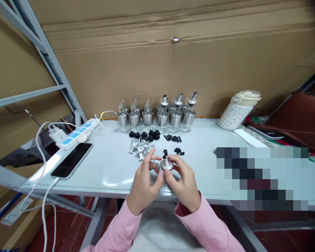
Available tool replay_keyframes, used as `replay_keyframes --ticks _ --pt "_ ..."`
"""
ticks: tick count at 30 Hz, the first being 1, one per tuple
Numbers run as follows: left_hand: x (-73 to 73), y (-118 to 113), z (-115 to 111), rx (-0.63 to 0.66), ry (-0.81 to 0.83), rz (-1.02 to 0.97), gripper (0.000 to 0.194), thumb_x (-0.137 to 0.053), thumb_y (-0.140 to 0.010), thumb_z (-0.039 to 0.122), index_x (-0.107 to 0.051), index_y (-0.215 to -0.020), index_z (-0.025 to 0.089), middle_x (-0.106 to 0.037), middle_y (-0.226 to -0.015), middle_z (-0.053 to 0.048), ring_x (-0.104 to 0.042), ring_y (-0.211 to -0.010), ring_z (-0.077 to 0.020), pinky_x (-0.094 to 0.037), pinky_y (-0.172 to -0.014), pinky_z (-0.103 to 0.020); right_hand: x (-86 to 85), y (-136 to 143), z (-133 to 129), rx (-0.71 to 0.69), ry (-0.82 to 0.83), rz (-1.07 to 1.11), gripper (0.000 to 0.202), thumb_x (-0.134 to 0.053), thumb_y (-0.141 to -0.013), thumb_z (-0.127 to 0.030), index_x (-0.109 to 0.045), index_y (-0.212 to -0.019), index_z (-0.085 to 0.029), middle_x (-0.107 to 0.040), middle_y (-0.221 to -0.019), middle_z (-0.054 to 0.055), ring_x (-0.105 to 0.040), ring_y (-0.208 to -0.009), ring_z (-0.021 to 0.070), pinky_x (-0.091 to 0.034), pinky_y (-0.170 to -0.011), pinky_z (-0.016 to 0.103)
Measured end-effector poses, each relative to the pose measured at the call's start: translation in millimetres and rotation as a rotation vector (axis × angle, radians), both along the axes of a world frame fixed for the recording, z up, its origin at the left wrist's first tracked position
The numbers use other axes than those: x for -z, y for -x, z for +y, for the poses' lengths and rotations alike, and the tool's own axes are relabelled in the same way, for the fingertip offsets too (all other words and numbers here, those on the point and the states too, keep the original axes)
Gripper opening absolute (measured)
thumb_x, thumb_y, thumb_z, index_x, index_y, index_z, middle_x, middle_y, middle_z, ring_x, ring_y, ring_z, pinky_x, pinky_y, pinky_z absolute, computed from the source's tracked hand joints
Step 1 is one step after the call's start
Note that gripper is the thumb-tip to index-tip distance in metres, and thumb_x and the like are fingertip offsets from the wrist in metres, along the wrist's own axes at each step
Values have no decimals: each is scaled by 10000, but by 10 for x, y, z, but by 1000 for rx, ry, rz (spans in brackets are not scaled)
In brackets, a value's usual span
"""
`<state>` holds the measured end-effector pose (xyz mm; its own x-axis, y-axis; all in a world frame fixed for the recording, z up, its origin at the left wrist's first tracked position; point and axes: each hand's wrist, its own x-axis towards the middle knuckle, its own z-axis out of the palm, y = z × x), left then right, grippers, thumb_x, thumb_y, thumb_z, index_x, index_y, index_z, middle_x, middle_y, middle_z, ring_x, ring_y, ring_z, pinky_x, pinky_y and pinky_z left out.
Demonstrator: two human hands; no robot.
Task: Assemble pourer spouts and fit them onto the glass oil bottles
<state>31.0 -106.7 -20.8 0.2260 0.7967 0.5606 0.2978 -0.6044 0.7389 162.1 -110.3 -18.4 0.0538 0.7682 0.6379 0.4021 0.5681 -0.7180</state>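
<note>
A silver, cone-shaped pourer top (167, 164) with a black piece on its spout is pinched between the thumb and fingers of my right hand (183, 177). My left hand (144, 182) is beside it, fingers spread, its thumb tip close to the pourer's base; whether it touches I cannot tell. Just beyond lie several loose silver pourer parts (141, 149) and black stoppers (145, 135). Small black strips (173, 138) and tiny black caps (179, 151) form two groups to the right.
Several glass bottles with metal sleeves (162, 119) stand in rows at the back, three with pourers fitted. Left are a phone (72, 161) and a power strip (77, 134) with white cables. A dotted flask (237, 110) leans at right, near a brown bag (296, 122).
</note>
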Motion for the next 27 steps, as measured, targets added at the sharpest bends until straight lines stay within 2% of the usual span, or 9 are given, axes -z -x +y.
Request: replay_keyframes --ticks 5,9,22,27 --pt "7 10 29 -99 -46 26 362 -452 -885 241 -388 -1240 225 -539 -1010 -52 -542 -771 -111 -474 -761 -269 -47 -4 -3 1 -64 -76 296 -480 -734 -110 -552 -1007 -195 -557 -894 57 -544 -796 171 -474 -671 298" --pt "4 7 47 -135 -89 17 236 -468 -884 251 -464 -1118 218 -533 -958 -30 -525 -729 -98 -462 -699 -232 -49 0 1 10 -62 -77 307 -480 -743 -102 -563 -1023 -196 -537 -895 56 -528 -797 172 -461 -684 305" --pt "13 4 55 -208 -98 -30 128 -471 -883 232 -499 -1002 196 -584 -932 -21 -576 -744 -99 -466 -710 -222 -35 3 -6 10 -33 -99 317 -548 -778 -177 -534 -1093 -207 -530 -932 60 -531 -807 166 -472 -671 299" --pt "21 24 37 -233 -82 -67 140 -470 -882 224 -531 -1007 210 -623 -853 -1 -603 -729 -105 -471 -683 -210 -17 18 -2 -9 -50 -106 367 -581 -779 -190 -503 -1137 -219 -515 -908 51 -523 -813 165 -479 -684 301"
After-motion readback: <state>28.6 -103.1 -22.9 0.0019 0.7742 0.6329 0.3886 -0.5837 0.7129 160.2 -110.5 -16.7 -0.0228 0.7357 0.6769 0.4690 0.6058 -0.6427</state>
